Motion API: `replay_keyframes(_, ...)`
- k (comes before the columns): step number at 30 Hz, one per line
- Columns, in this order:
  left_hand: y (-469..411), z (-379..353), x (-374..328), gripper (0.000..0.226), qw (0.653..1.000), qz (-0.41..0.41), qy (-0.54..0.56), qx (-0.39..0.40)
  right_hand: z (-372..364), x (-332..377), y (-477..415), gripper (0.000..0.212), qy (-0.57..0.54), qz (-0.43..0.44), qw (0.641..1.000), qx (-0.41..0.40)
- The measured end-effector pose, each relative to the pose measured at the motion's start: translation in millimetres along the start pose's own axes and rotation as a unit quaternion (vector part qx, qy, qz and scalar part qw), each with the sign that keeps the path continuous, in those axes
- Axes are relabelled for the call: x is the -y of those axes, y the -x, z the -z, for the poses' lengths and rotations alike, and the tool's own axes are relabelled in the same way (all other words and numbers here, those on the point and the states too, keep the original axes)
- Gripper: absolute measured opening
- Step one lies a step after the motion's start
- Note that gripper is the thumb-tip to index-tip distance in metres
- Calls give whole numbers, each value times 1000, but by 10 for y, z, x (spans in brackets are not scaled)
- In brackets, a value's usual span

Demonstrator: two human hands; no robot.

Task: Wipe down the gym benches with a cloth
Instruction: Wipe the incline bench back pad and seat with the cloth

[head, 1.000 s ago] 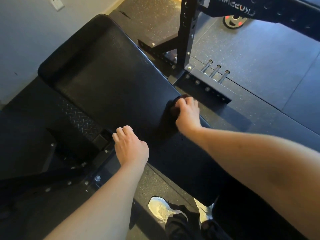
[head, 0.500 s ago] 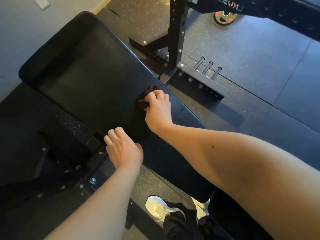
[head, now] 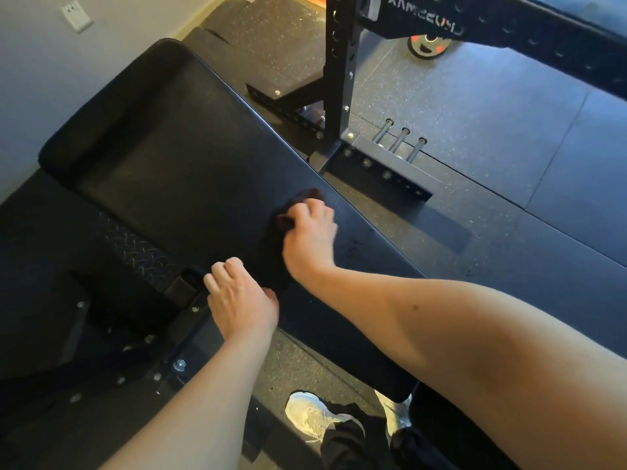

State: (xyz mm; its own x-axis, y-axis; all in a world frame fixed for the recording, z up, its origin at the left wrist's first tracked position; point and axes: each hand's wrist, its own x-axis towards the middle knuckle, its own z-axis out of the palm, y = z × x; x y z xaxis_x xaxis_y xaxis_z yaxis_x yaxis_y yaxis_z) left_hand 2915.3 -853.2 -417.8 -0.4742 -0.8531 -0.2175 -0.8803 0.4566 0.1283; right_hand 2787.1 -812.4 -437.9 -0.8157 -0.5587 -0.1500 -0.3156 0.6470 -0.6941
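A long black padded gym bench (head: 176, 157) runs from the upper left toward the lower right. My right hand (head: 307, 239) grips a dark bunched cloth (head: 298, 205) and presses it on the pad close to the bench's right edge. Only the cloth's top shows past my fingers. My left hand (head: 239, 298) rests at the bench's near left edge, fingers curled over the rim of the pad.
A black rack upright (head: 339, 62) with a bolted foot and three metal pegs (head: 400, 144) stands right of the bench. A weight plate (head: 429, 45) lies on the rubber floor beyond. Bench frame and tread plate (head: 142, 252) sit at left. My shoes (head: 312, 418) are below.
My right hand slid the cloth left along the pad, away from its right edge. My left hand stayed at the near rim. The camera view shifted slightly.
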Motion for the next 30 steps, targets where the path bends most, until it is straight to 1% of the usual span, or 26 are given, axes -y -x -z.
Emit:
replay_keyframes(1, -3, -2, -8, 52, 1000, 2, -3, -3, -51, 117, 13, 31, -5, 48, 999, 14)
replay_keyframes(3, -1, -9, -17, 49, 1000, 6, -11, -11, -105, 219, 15, 29, -5, 104, 994, 34)
replay_keyframes(6, 6, -39, -9, 54, 1000, 1, -15, -8, -15, 0, 1, 30, 38, 131, 990, 44)
replay_keyframes(7, 12, -50, -12, 57, 1000, 2, -12, -6, 49, -162, 9, 30, 58, 115, 991, 40)
replay_keyframes(11, 28, -64, -15, 59, 1000, 3, -8, -10, 367, -910, 79, 36, 110, -11, 994, 20)
replay_keyframes(13, 30, -64, 8, 59, 1000, -2, -10, -10, 460, -1130, 118, 43, 143, -30, 988, 40)
replay_keyframes(14, 25, -54, 25, 59, 1000, -6, -12, -9, 466, -1167, 114, 47, 156, -48, 986, 43)
replay_keyframes(16, 32, -35, 34, 59, 1000, -12, -9, -2, 424, -1131, 85, 53, 163, -123, 978, 28)
replay_keyframes(18, 41, -10, 39, 59, 1000, -13, -9, 5, 347, -923, 49, 51, 153, -181, 971, 11)
replay_keyframes(19, 44, -3, 42, 58, 1000, -15, -10, 6, 296, -785, 45, 48, 143, -183, 973, 7)
replay_keyframes(21, 40, 4, 55, 58, 1000, -19, -12, 4, 150, -518, 109, 47, 117, -134, 984, 10)
replay_keyframes(24, 38, 19, 56, 59, 1000, -23, -8, 8, -39, -199, 311, 55, 61, 4, 997, 42)
replay_keyframes(26, 36, 31, 61, 62, 1000, -25, -10, 10, -79, -150, 359, 61, 50, 95, 992, 70)
replay_keyframes(27, 36, 32, 63, 63, 1000, -24, -11, 10, -44, -180, 349, 60, 59, 128, 987, 80)
replay_keyframes(28, 32, 24, 66, 62, 1000, -24, -10, 7, 3, -267, 323, 57, 76, 148, 982, 85)
replay_keyframes(29, 30, 7, 66, 61, 1000, -24, -7, 4, 64, -399, 302, 54, 95, 149, 981, 83)
replay_keyframes(30, 31, -9, 66, 59, 1000, -22, -4, 0, 132, -569, 283, 52, 112, 126, 983, 76)
